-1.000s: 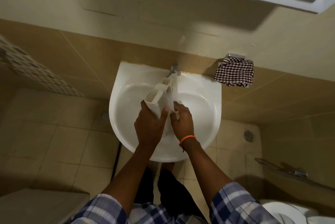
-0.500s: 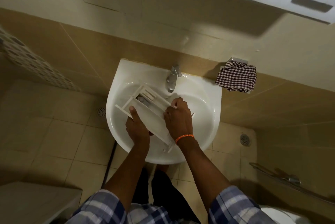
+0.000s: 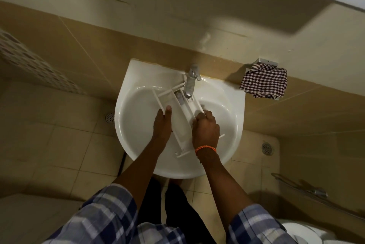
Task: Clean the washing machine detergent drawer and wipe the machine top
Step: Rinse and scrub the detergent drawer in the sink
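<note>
The white plastic detergent drawer (image 3: 180, 117) lies flat in the white wall basin (image 3: 138, 74), its far end under the chrome tap (image 3: 190, 81). My left hand (image 3: 162, 125) holds the drawer's left side, thumb along its left wall. My right hand (image 3: 206, 129), with an orange band at the wrist, has its fingers curled on the drawer's right compartment. The drawer's near end sticks out between my wrists. The washing machine is not in sight.
A checked cloth (image 3: 263, 82) hangs on a metal holder on the wall right of the basin. Floor drains (image 3: 109, 117) (image 3: 266, 148) sit on the tiles either side. A toilet (image 3: 308, 232) is at lower right, a rail (image 3: 308, 192) above it.
The drawer went from upright under the tap to lying flat in the basin, then turned so its far end sits beneath the tap. Both hands shifted with it.
</note>
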